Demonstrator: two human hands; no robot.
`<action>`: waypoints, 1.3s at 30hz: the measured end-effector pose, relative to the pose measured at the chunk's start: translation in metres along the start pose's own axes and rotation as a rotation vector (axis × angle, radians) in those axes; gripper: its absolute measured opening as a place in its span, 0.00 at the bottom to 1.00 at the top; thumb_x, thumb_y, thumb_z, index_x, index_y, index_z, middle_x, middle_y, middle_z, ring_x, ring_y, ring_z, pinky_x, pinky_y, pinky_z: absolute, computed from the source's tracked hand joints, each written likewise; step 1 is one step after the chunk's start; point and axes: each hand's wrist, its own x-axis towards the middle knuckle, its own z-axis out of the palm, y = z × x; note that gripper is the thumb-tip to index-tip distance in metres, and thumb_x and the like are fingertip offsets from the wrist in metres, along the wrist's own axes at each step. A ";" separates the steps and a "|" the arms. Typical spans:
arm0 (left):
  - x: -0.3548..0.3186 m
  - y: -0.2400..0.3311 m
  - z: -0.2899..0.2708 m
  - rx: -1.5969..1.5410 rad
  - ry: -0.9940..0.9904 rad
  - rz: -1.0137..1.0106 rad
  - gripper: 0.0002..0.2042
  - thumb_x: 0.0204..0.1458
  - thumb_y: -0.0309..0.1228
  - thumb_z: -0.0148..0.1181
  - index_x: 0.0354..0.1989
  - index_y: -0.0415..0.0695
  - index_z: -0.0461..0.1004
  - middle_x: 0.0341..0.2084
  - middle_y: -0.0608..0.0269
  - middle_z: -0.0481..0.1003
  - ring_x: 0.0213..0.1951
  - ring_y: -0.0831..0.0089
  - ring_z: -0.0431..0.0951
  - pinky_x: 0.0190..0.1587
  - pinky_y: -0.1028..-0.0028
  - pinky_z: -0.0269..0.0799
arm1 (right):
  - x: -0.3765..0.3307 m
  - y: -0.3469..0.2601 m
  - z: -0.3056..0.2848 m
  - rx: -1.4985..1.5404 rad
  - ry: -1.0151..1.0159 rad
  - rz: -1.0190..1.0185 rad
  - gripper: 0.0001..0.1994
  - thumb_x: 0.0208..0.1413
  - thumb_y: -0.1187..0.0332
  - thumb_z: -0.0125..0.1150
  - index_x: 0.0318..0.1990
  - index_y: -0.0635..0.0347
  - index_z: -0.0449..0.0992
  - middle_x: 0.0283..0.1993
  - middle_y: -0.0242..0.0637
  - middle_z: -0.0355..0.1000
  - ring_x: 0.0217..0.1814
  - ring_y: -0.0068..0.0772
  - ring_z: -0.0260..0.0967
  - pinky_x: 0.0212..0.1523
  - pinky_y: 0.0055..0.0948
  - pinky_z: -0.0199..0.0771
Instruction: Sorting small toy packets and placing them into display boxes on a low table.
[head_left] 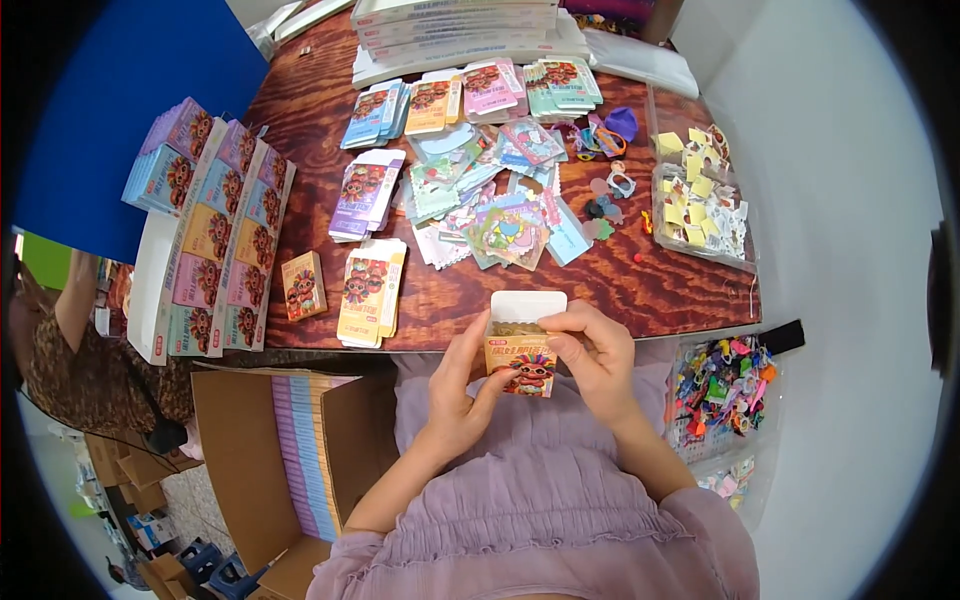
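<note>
Both my hands hold a small orange cardboard box (pixel 522 352) with a cartoon print, just in front of the wooden table's near edge. Its white top flap stands open and something flat shows inside. My left hand (pixel 462 390) grips the box's left side from below. My right hand (pixel 598 360) holds the right side, fingertips at the box's upper edge. On the table (pixel 660 295) beyond lie piles of flat unfolded boxes (pixel 371 292) and a heap of printed cards and stickers (pixel 505 228).
Rows of filled small boxes stand in white display trays (pixel 215 240) at the table's left. A clear tray of yellow and white pieces (pixel 700 205) sits at the right. An open carton (pixel 290 455) stands below left, a bin of colourful trinkets (pixel 722 385) at my right. Another person (pixel 70 350) sits at far left.
</note>
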 end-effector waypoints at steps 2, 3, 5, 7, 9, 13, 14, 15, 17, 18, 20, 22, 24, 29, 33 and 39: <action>0.001 0.002 0.000 0.085 -0.013 0.033 0.27 0.54 0.17 0.63 0.63 0.39 0.64 0.51 0.53 0.73 0.48 0.71 0.79 0.47 0.72 0.79 | 0.002 0.004 -0.007 -0.055 -0.082 -0.054 0.11 0.62 0.77 0.56 0.51 0.68 0.73 0.44 0.34 0.71 0.45 0.20 0.69 0.45 0.20 0.68; 0.002 0.002 -0.002 0.085 -0.016 0.031 0.27 0.54 0.17 0.63 0.63 0.39 0.64 0.51 0.53 0.73 0.48 0.71 0.79 0.47 0.72 0.79 | 0.001 0.002 -0.003 -0.055 -0.079 -0.051 0.11 0.62 0.77 0.56 0.51 0.68 0.73 0.44 0.34 0.71 0.45 0.20 0.69 0.45 0.20 0.68; 0.007 0.001 -0.009 -0.147 -0.110 -0.138 0.27 0.53 0.17 0.63 0.62 0.39 0.64 0.48 0.55 0.75 0.47 0.72 0.79 0.46 0.74 0.79 | 0.003 -0.007 0.009 0.159 0.065 0.037 0.16 0.63 0.77 0.54 0.58 0.66 0.67 0.46 0.34 0.71 0.47 0.20 0.68 0.48 0.20 0.67; 0.014 -0.003 -0.016 -0.213 -0.132 -0.156 0.26 0.52 0.16 0.64 0.61 0.38 0.65 0.46 0.56 0.76 0.45 0.73 0.80 0.44 0.74 0.79 | 0.004 -0.005 0.004 0.133 0.004 0.091 0.18 0.64 0.76 0.54 0.60 0.66 0.64 0.46 0.34 0.71 0.48 0.20 0.68 0.49 0.20 0.67; 0.018 -0.001 -0.022 -0.102 -0.249 -0.209 0.27 0.53 0.14 0.62 0.61 0.36 0.61 0.51 0.56 0.71 0.51 0.69 0.78 0.49 0.72 0.78 | 0.002 0.002 -0.002 0.110 -0.058 0.138 0.15 0.63 0.76 0.54 0.57 0.65 0.66 0.50 0.37 0.70 0.51 0.22 0.68 0.52 0.23 0.68; 0.013 0.004 -0.011 -0.038 -0.103 -0.135 0.27 0.53 0.17 0.64 0.60 0.40 0.61 0.46 0.53 0.76 0.45 0.71 0.81 0.44 0.73 0.80 | -0.001 0.010 -0.007 -0.003 -0.133 -0.035 0.08 0.60 0.78 0.57 0.46 0.65 0.69 0.55 0.43 0.67 0.54 0.26 0.68 0.55 0.25 0.68; 0.013 0.004 -0.010 -0.016 -0.110 -0.116 0.27 0.53 0.18 0.65 0.60 0.40 0.60 0.46 0.52 0.76 0.45 0.69 0.81 0.44 0.73 0.80 | -0.002 0.013 -0.006 -0.007 -0.131 -0.036 0.08 0.60 0.78 0.57 0.46 0.65 0.69 0.55 0.43 0.67 0.54 0.26 0.68 0.55 0.25 0.68; 0.013 0.004 -0.009 0.006 -0.118 -0.097 0.28 0.53 0.19 0.65 0.60 0.40 0.59 0.45 0.51 0.76 0.44 0.67 0.82 0.44 0.72 0.80 | -0.002 0.014 -0.003 0.046 -0.066 0.026 0.08 0.59 0.78 0.58 0.46 0.65 0.70 0.52 0.41 0.68 0.53 0.25 0.69 0.53 0.25 0.69; 0.013 0.002 -0.010 0.058 -0.142 -0.117 0.29 0.52 0.19 0.65 0.61 0.40 0.58 0.45 0.51 0.76 0.44 0.65 0.82 0.43 0.71 0.80 | 0.000 0.013 -0.002 0.091 -0.005 0.086 0.09 0.58 0.79 0.59 0.45 0.66 0.71 0.49 0.40 0.70 0.51 0.24 0.69 0.51 0.24 0.70; 0.014 0.002 -0.011 0.115 -0.167 -0.140 0.30 0.52 0.20 0.66 0.62 0.41 0.58 0.45 0.51 0.76 0.44 0.63 0.83 0.43 0.70 0.80 | 0.002 0.008 -0.003 0.028 -0.021 0.127 0.08 0.57 0.79 0.60 0.43 0.66 0.73 0.46 0.37 0.71 0.48 0.22 0.70 0.49 0.23 0.71; 0.012 0.005 -0.013 0.119 -0.194 -0.142 0.31 0.52 0.21 0.67 0.63 0.41 0.57 0.45 0.51 0.76 0.43 0.62 0.83 0.42 0.70 0.80 | 0.006 -0.002 -0.001 -0.080 -0.007 0.149 0.03 0.57 0.79 0.62 0.38 0.67 0.78 0.37 0.32 0.74 0.39 0.18 0.72 0.40 0.21 0.72; 0.010 0.006 -0.015 0.127 -0.218 -0.146 0.33 0.52 0.21 0.67 0.64 0.42 0.57 0.45 0.52 0.76 0.43 0.61 0.83 0.42 0.69 0.80 | 0.007 -0.004 -0.002 -0.077 0.000 0.195 0.02 0.57 0.79 0.62 0.37 0.68 0.78 0.36 0.32 0.75 0.38 0.17 0.72 0.39 0.20 0.72; 0.009 0.006 -0.016 0.115 -0.232 -0.181 0.35 0.51 0.22 0.68 0.66 0.44 0.55 0.45 0.53 0.76 0.43 0.62 0.83 0.41 0.69 0.80 | 0.012 -0.007 -0.004 -0.070 0.005 0.240 0.02 0.57 0.78 0.63 0.36 0.68 0.79 0.35 0.32 0.76 0.37 0.16 0.72 0.38 0.19 0.72; 0.011 0.011 -0.015 0.063 -0.202 -0.246 0.35 0.52 0.21 0.66 0.68 0.45 0.54 0.46 0.53 0.75 0.43 0.64 0.83 0.41 0.70 0.80 | 0.024 -0.012 -0.005 -0.058 -0.062 0.276 0.02 0.56 0.78 0.63 0.34 0.68 0.78 0.34 0.32 0.77 0.35 0.16 0.72 0.34 0.19 0.73; 0.011 0.008 -0.014 0.095 -0.201 -0.274 0.36 0.54 0.20 0.64 0.69 0.46 0.53 0.46 0.53 0.75 0.43 0.64 0.83 0.41 0.70 0.80 | 0.023 -0.009 -0.007 -0.366 -0.130 0.036 0.03 0.52 0.80 0.64 0.34 0.69 0.78 0.38 0.38 0.77 0.38 0.24 0.75 0.36 0.23 0.75; 0.011 0.009 -0.012 0.096 -0.237 -0.247 0.37 0.54 0.19 0.64 0.71 0.47 0.51 0.47 0.54 0.75 0.42 0.66 0.82 0.41 0.70 0.79 | 0.019 -0.013 -0.009 -0.288 -0.144 0.120 0.03 0.51 0.81 0.64 0.33 0.69 0.78 0.37 0.38 0.77 0.39 0.25 0.76 0.37 0.24 0.76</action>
